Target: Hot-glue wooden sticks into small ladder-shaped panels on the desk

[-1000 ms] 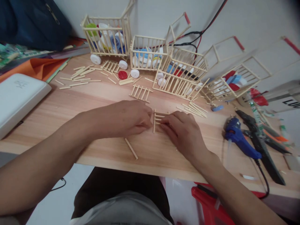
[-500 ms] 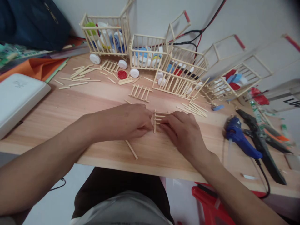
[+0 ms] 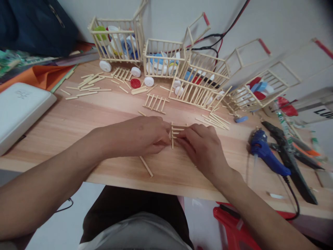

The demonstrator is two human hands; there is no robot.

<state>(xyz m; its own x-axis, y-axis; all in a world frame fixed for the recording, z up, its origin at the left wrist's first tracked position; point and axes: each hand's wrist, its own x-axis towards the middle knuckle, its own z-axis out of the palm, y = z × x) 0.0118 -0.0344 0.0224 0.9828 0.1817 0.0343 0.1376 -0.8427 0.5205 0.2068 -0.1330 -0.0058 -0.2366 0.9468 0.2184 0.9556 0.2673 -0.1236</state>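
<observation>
A small ladder-like frame of thin wooden sticks [image 3: 172,142] lies on the table between my hands. My right hand [image 3: 204,144] pinches one of its rungs, thumb and index finger pressed together and covering the frame's right part. Against its left rail rests my left hand [image 3: 148,135], fingers curled and closed; the fingertips are hidden, so what they hold cannot be made out. A loose wooden stick [image 3: 146,166] sticks out below my left hand. Just beyond lies a second, similar stick frame [image 3: 156,103].
Behind stand several stick-built carts [image 3: 117,32] filled with bottle caps. Cut sticks [image 3: 88,83] lie at back left, longer ones [image 3: 215,121] at right. A blue glue gun [image 3: 269,152] and pliers [image 3: 304,156] lie right; a white box [image 3: 24,111] sits left.
My left hand has shifted very slightly right, towards the frame's left rail. My right hand keeps its pinch, and the frame lies almost where it was.
</observation>
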